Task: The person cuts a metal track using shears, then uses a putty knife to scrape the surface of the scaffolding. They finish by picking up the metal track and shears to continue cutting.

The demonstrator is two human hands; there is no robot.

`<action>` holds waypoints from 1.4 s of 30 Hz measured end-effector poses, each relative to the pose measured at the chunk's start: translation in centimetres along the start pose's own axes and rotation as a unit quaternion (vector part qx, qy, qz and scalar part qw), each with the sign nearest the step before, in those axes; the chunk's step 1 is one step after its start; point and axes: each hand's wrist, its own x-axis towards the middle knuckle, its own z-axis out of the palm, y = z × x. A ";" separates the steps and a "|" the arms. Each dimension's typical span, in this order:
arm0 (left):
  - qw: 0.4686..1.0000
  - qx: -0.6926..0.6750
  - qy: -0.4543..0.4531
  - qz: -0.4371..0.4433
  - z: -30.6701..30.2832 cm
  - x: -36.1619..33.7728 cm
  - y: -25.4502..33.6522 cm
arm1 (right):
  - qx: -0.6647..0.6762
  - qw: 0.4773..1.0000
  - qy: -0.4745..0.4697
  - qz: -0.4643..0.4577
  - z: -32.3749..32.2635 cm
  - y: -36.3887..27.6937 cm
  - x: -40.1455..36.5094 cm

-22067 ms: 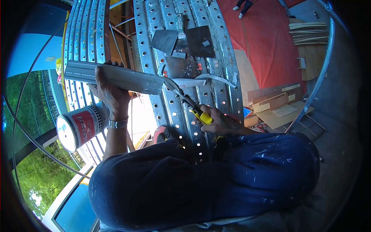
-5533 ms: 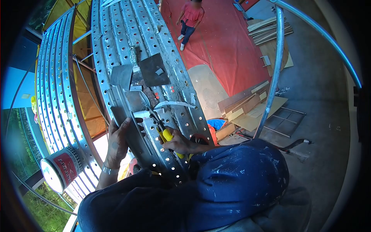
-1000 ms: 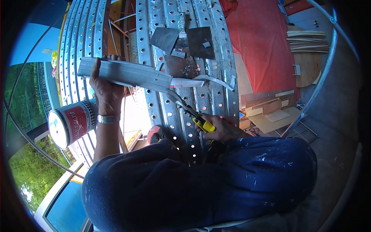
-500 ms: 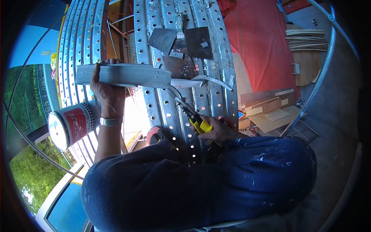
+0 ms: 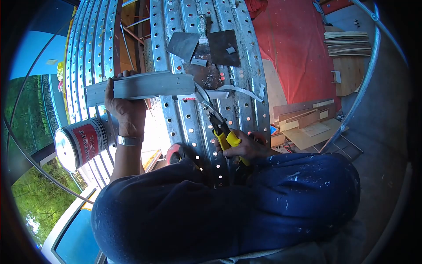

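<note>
Swung upward at its right-hand end since the frame before, the grey metal channel [image 5: 154, 85] is gripped near its left end by the left hand [image 5: 126, 112], its long axis nearly level and its free end pointing right over the perforated plank [image 5: 237, 111]. Beside that end, the snips [image 5: 218, 123] point up-left, handles spread within the right hand's [image 5: 247, 147] wrapped fingers; trimming seems in hand, the next move probably calling for seated blades and a steady channel.

The metal channel [image 5: 147, 86] partly hides the left hand [image 5: 125, 110]
</note>
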 end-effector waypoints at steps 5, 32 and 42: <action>1.000 0.006 -0.020 0.009 -0.8 0.6 -0.1 | -0.043 0.999 0.008 -0.032 -0.2 0.9 0.2; 1.000 0.008 -0.014 0.001 -0.7 0.4 -0.3 | -0.010 0.999 -0.040 -0.013 -1.0 1.8 1.1; 1.000 -0.002 0.002 -0.011 -0.3 0.0 -0.6 | 0.015 0.999 -0.037 -0.026 -0.8 2.0 1.2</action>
